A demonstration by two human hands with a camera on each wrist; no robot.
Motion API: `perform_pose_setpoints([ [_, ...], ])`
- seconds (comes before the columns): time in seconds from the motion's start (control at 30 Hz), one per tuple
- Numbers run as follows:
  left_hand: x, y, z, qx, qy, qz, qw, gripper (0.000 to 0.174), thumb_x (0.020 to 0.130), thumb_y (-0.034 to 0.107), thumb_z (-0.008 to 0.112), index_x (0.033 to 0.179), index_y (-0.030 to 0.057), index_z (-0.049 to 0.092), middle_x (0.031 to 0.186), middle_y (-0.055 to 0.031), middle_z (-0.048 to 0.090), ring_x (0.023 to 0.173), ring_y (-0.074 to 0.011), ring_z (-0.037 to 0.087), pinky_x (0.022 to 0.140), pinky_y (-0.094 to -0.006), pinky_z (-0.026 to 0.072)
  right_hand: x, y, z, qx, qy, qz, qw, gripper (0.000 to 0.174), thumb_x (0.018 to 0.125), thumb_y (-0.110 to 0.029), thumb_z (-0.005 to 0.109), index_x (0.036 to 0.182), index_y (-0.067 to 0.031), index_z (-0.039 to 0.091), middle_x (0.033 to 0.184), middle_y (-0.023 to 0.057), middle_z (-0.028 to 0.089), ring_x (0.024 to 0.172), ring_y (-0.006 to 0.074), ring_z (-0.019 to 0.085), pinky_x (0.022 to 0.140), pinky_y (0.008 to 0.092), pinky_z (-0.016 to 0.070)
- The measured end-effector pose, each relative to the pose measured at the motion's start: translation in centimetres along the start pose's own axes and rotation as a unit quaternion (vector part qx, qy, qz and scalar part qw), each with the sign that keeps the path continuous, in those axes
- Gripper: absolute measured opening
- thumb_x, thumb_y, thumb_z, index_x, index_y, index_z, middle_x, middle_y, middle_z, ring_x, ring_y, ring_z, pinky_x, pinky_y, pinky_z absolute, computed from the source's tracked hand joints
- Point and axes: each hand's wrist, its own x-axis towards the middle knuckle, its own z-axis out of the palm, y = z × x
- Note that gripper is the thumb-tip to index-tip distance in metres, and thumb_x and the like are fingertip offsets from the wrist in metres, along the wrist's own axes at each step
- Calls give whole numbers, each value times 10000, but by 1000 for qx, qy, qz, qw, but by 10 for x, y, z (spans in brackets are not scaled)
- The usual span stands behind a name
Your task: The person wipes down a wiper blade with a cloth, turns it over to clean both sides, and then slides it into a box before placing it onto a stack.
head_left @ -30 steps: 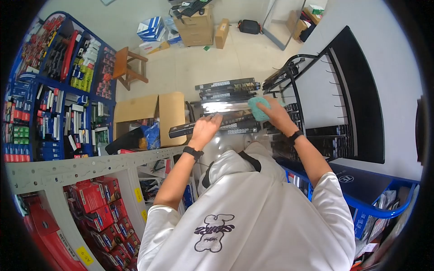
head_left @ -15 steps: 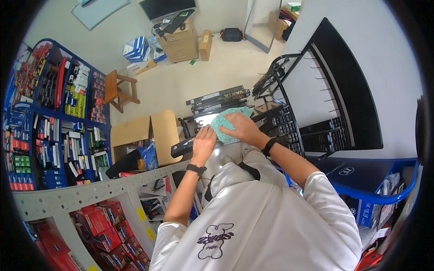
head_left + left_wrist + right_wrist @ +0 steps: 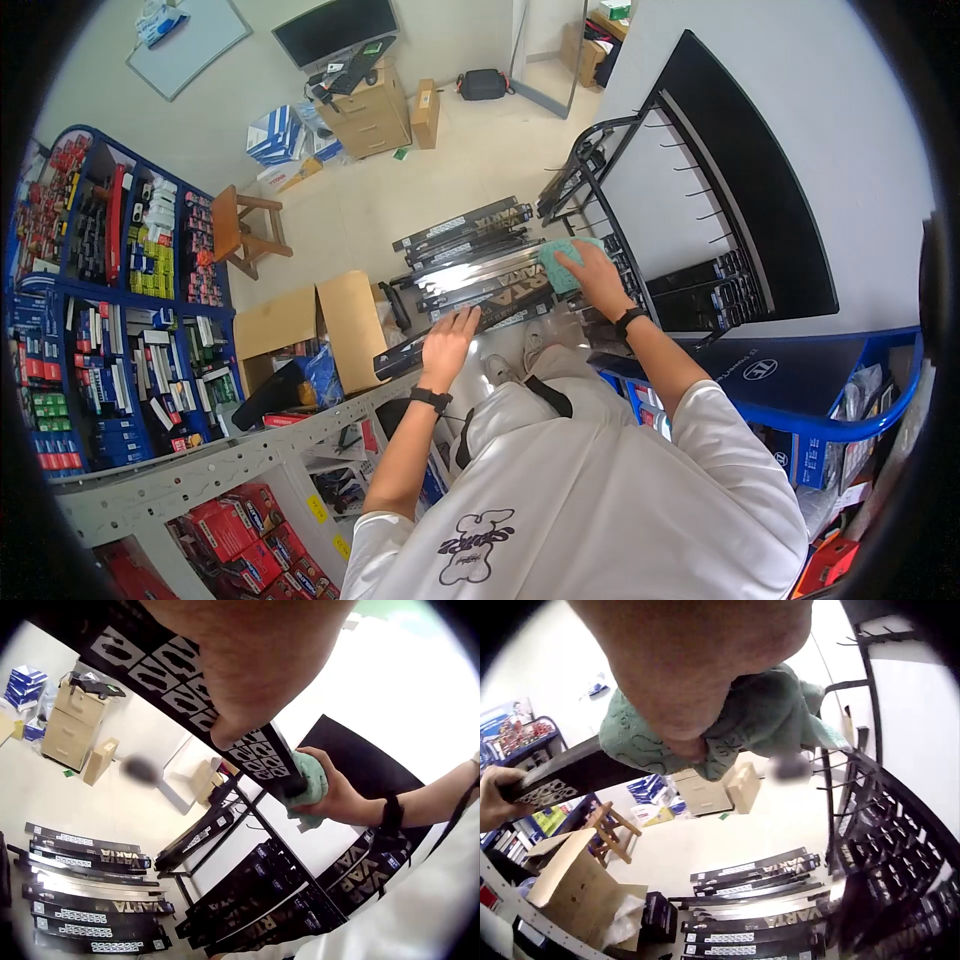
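Note:
My left hand (image 3: 450,345) grips a long black box (image 3: 400,359) near its left end; in the left wrist view the left hand's (image 3: 255,660) thumb presses the box's (image 3: 142,669) printed side. A green cloth (image 3: 560,268) is in my right hand (image 3: 597,278), at the box's other end. The right wrist view shows the right hand's (image 3: 690,667) fingers bent over the cloth (image 3: 757,724), which wraps the box (image 3: 592,769). At that end, the cloth (image 3: 309,780) hides part of the box in the left wrist view.
Several long black boxes (image 3: 754,937) lie in a row on the floor below. An open carton (image 3: 350,325) stands left of them, with a wooden stool (image 3: 235,230) beyond. At right is a black rack (image 3: 615,200) with hooks; metal shelving (image 3: 210,478) runs along the near left.
My right hand and the cloth have slid from beside the left hand back out to the box's right end. The left hand still grips the box. The head view has shifted.

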Motion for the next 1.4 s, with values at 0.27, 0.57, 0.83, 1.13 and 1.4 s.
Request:
perform_pose_setpoints([
  [0.27,2,8,15,-45,-25,-46,998,409,857,73,584,1263,40,613,1241,-126,688,1056,-282,691,867,-382,568,4,34,12,-15,46,179,983,788,739,157,599,1452,-146,452,1344,254,529,1206,459,537,966,481,493],
  [0.57,21,2,8,-93,-89,-172,977,421,854,68,638,1274,73,608,1101,-139,716,919,-327,702,797,-410,570,45,84,57,127,107,335,927,753,755,-6,749,1399,7,359,1239,305,520,1143,506,536,920,511,490],
  [0.83,36,-12,14,-101,-90,-183,974,475,836,96,698,1299,94,595,1068,-154,711,888,-345,691,766,-424,562,80,113,72,92,71,315,942,787,723,-56,790,1411,-18,408,1262,222,544,1135,466,550,933,486,498],
  [1.13,62,-18,23,-101,-108,-181,972,514,807,101,738,1296,82,584,1066,-163,703,896,-353,682,777,-433,558,122,122,54,-33,82,279,956,845,749,-69,778,1492,-237,414,1396,136,523,1229,384,528,989,476,466],
  [1.4,81,-19,26,-98,-145,-182,968,555,790,102,754,1307,59,556,1076,-176,691,921,-353,673,792,-426,553,92,132,113,-30,-59,255,965,803,725,-14,743,1447,-250,486,1493,144,442,1309,391,460,1043,508,425],
])
